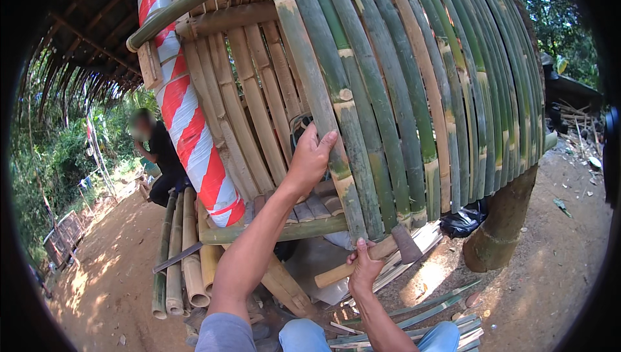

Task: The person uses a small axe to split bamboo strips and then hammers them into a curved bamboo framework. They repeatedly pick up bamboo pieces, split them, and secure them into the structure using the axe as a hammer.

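Note:
My left hand (pixel 312 158) reaches up and grips the left edge of an upright bamboo slat (pixel 304 67), the thumb on its outer face and the fingers mostly hidden behind it. Lower down, my right hand (pixel 365 269) is closed around the wooden handle of a hatchet (pixel 406 246), its rusty, wedge-shaped head pointing right. The hatchet is just below the slat's bottom end. Beside that slat stands a row of green split-bamboo slats (pixel 394 106), forming the outer wall of a raised bamboo structure.
A red-and-white wrapped post (pixel 194 126) stands left of the opening. Bamboo poles (pixel 181 261) lie beneath it, with a long blade (pixel 176 257) across them. A person in dark clothes (pixel 165 151) sits behind. A thick stump post (pixel 501 223) supports the right side. Split strips (pixel 414 313) litter the ground.

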A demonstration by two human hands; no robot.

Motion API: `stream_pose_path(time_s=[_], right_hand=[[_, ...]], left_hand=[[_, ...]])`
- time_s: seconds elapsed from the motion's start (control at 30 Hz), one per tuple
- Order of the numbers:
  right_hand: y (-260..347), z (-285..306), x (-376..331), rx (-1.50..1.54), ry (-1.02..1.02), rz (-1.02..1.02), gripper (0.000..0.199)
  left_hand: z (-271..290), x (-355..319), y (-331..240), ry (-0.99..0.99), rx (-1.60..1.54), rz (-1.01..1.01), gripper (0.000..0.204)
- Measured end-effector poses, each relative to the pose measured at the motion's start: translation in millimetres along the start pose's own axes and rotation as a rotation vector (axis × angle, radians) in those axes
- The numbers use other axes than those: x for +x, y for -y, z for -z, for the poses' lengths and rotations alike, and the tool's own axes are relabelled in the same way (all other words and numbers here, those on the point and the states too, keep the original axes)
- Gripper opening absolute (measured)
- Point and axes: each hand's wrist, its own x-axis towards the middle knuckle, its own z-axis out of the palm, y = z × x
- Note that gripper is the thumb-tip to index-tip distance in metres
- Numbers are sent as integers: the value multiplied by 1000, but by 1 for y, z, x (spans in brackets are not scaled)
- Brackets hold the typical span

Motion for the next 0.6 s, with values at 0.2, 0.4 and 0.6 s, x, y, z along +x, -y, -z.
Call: stream_pose_path(time_s=[0.2,0.4,0.6], right_hand=[[0,-2,-1,19,-12,4,30],[1,-1,0,36,-1,5,30],[2,-2,-2,18,-1,0,25]], left_hand=[[4,2,5,0,28,-3,32],[-2,-1,-4,-8,-37,35,25],[-3,-3,-8,-11,-56,59,26]])
